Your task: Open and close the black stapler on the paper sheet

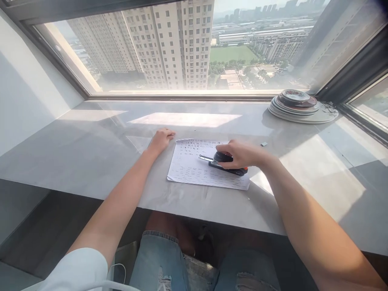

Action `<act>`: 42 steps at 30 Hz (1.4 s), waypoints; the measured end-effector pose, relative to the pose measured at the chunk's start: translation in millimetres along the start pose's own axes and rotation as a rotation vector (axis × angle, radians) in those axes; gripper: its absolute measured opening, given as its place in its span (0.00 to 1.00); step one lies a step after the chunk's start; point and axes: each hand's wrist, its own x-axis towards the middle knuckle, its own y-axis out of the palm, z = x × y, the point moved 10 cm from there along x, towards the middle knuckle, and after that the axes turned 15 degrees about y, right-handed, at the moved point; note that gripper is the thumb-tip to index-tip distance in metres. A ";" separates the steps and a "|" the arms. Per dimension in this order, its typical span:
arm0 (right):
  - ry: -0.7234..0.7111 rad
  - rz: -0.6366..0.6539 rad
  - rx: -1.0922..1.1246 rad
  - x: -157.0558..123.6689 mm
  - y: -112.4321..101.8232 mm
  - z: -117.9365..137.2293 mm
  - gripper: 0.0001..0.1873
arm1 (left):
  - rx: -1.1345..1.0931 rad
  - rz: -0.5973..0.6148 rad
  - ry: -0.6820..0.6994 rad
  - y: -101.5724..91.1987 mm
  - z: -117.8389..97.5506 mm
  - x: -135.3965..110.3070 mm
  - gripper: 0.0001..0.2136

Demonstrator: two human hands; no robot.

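My right hand [238, 154] is wrapped around a black stapler [241, 171] lying over the right part of a paper sheet stack. A silver metal strip of the stapler [204, 158] sticks out to the left, apart from the black top that my fingers hold. The white paper sheets [194, 171] carry handwritten characters at the top and rows of short dark lines below. Just off their upper left corner, my left hand [162, 139] rests on the counter with its fingers curled together. Whatever may be inside those fingers is hidden.
A stack of plates [298, 106] stands at the back right, by the window frame. On the grey counter [100, 161], a small grey piece [264, 144] lies right of the papers. The window [182, 52] borders the far side; my legs are beneath the front edge.
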 end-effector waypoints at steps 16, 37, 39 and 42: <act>-0.133 -0.029 1.043 28.3 4.0 -79.1 0.31 | -0.427 -0.428 0.251 -32.6 -137.4 35.6 0.04; -0.511 0.294 0.886 14.1 14.8 -27.2 0.25 | -0.091 0.110 0.729 45.7 -194.7 1.8 0.15; -0.505 0.306 0.868 14.1 16.6 -24.8 0.26 | -0.087 0.112 0.710 45.3 -191.7 2.6 0.17; -0.468 0.317 0.843 16.0 20.8 -20.8 0.27 | -0.110 0.074 0.691 44.1 -185.2 5.9 0.19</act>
